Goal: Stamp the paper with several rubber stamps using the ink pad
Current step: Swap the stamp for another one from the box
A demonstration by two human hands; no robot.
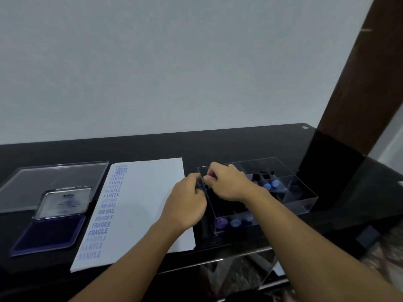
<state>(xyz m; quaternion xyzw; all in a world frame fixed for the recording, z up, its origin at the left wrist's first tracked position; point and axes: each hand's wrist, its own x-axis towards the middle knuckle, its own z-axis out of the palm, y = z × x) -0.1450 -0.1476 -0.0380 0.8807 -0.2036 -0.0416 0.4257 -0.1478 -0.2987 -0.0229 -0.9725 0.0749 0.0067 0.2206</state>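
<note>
Quick rundown of where we are with the stamping job. Our right hand (pixel 229 184) is over the far left corner of the clear organizer box (pixel 290 211), and its fingers (pixel 206 181) are pinched together on a small purple stamp (pixel 212 176). Only a bit of purple shows between the fingertips. The rest is hidden, so we can't tell which way the stamp's long axis runs or whether it's fully out of its compartment.

Our left hand (pixel 187 201) is right beside it, with the fingers (pixel 195 178) curled against the box's left wall. It looks like we're steadying the box, but it's too blurry to say if they're actually clamped on the wall.

The bit that matters for the next move is that the ink pad (pixel 48 234) sits well off to the left of the pinching fingers, with the whole paper (pixel 148 203) between them. The pad is open, its lid propped up and the dark violet surface showing. The left hand is nearer to it, but the right hand has the stamp, so we reckon that hand has to cross over the sheet.

The paper lies just left of the left hand on the dark bench (pixel 152 147). It has a column of blue prints down its far side, including SAMPLE, AIR MAIL and FRAGILE, and the side closer to the fingers is blank. More stamps (pixel 235 223) with blue and purple tops wait in the box, nearer to us than the fingers.
</note>
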